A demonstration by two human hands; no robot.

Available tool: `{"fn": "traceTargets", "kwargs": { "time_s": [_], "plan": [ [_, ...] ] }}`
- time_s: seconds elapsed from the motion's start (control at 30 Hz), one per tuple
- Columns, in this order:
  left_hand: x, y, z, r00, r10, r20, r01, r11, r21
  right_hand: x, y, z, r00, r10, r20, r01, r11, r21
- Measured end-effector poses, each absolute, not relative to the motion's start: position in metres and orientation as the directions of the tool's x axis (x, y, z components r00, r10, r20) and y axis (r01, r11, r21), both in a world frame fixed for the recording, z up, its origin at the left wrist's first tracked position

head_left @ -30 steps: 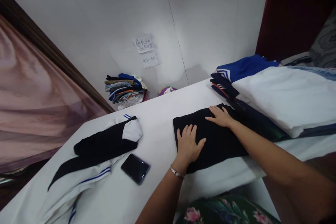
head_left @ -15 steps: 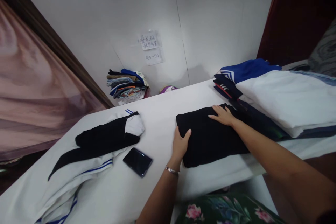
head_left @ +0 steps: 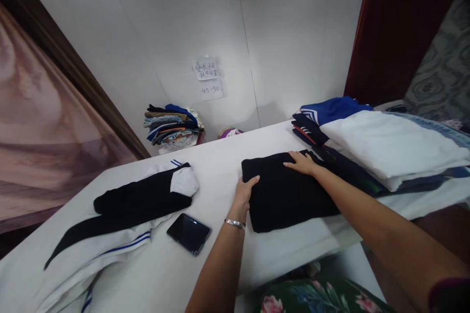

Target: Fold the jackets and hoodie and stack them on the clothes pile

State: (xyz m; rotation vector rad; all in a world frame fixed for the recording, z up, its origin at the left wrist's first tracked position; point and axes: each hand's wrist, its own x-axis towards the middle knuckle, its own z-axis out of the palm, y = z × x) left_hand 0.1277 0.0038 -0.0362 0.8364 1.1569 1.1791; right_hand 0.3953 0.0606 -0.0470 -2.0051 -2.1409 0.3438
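Observation:
A folded black garment (head_left: pixel 286 193) lies flat on the white-covered table in front of me. My left hand (head_left: pixel 243 193), with a silver bracelet at the wrist, grips its left edge. The thumb rests on top, and the other fingers are partly hidden along and under the edge. Near the far edge, my right hand (head_left: pixel 301 162) lies flat on the cloth with its fingers spread. To the left, a black garment with a white patch (head_left: pixel 143 195) lies over white clothing with blue stripes (head_left: pixel 121 249). A dark phone (head_left: pixel 189 234) lies between the two black garments.
A stack of folded clothes (head_left: pixel 385 142), white and blue on top, stands at the right. Beyond the table's far edge is another clothes pile (head_left: pixel 172 127). Handwritten paper notes (head_left: pixel 209 76) hang on the wall. A pink curtain (head_left: pixel 47 132) borders the left side.
The camera view has shifted slightly. The left hand's fingers have moved a little around the garment's left edge; the right hand stays flat on the cloth.

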Motion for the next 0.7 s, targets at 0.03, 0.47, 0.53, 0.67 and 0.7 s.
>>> {"fn": "traceTargets", "kwargs": {
  "time_s": [0.03,0.47,0.53,0.67,0.7],
  "plan": [
    [0.120,0.004,-0.035,-0.041,0.981,-0.189,-0.241,0.174,0.955,0.391,0.059,-0.047,-0.077,0.997,-0.015,0.953,0.069,-0.294],
    [0.078,-0.005,-0.039,-0.221,0.973,0.064,0.493,0.055,0.868,0.355,0.059,-0.069,-0.131,0.991,-0.002,0.955,0.126,-0.270],
    [0.089,-0.010,-0.030,-0.099,0.944,0.314,0.754,-0.135,0.643,0.356,0.059,-0.071,-0.130,0.991,0.005,0.955,0.127,-0.269],
    [0.113,-0.019,-0.032,0.265,0.912,0.312,0.882,-0.360,0.305,0.358,0.057,-0.073,-0.131,0.991,0.017,0.954,0.130,-0.271],
    [0.117,-0.020,-0.035,0.305,0.914,0.268,0.886,-0.376,0.272,0.359,0.057,-0.072,-0.130,0.991,0.016,0.953,0.130,-0.273]
  ]
}}
